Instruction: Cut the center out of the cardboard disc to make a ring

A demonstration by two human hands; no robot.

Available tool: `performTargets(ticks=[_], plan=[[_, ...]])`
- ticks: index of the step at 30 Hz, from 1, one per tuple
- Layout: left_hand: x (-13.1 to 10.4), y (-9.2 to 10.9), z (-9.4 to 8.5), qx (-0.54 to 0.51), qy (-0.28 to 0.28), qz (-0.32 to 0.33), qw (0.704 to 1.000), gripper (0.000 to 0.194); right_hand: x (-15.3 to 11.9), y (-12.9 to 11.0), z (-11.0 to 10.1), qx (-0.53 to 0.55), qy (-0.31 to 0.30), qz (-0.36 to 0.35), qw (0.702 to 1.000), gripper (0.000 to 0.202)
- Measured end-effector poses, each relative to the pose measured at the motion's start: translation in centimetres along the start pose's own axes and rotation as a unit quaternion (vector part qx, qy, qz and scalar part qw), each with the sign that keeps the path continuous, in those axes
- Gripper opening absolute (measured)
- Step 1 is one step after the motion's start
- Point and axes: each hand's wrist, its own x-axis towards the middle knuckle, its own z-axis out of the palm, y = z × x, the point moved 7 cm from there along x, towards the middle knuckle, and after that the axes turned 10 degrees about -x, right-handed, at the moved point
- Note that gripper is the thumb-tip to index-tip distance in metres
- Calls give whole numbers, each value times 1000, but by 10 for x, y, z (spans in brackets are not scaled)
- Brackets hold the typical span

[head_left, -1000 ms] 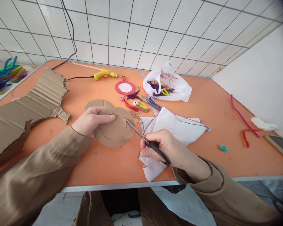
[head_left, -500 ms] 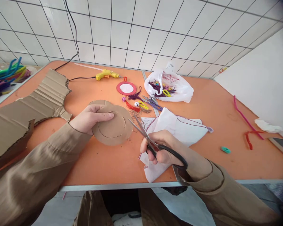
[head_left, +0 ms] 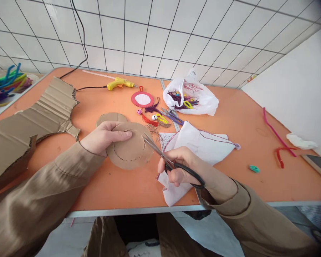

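Observation:
My left hand [head_left: 103,137] pinches a round cardboard disc [head_left: 131,159] by its left side, thumb on top. A curved cut line runs around inside the disc's edge. In my right hand [head_left: 184,164] are black-handled scissors [head_left: 160,151], fingers in the loops. Their blades lie nearly together, with the tips over the right part of the disc near the cut; whether they touch it I cannot tell. Behind the disc, a second rounded cardboard piece [head_left: 112,117] lies on the table. White cloth [head_left: 203,144] with dark red edge stitching lies beneath and beyond my right hand.
A large cut cardboard piece [head_left: 42,114] covers the left side. Towards the back are a yellow glue gun [head_left: 120,84], a red-rimmed disc [head_left: 142,99], purple-handled scissors [head_left: 172,115] and a white plastic bag [head_left: 203,98] of tassels. Pipe cleaners [head_left: 278,134] lie right.
The scissors' blades have closed somewhat, and their tips have moved left over the disc. The disc has shifted slightly right and down, uncovering more of the cardboard piece behind.

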Motion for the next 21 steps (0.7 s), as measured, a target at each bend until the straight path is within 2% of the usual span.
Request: performTargets(ticks=[5, 11, 21], plan=[[0, -2, -1, 14, 8, 2, 1000, 20, -1, -2, 0, -21, 1, 13, 1000, 42], [0, -5, 1, 24, 6, 3, 1000, 22, -2, 8, -3, -55, 27, 53, 997, 51], [3, -9, 0, -24, 10, -24, 999, 16, -1, 4, -4, -55, 37, 43, 997, 50]])
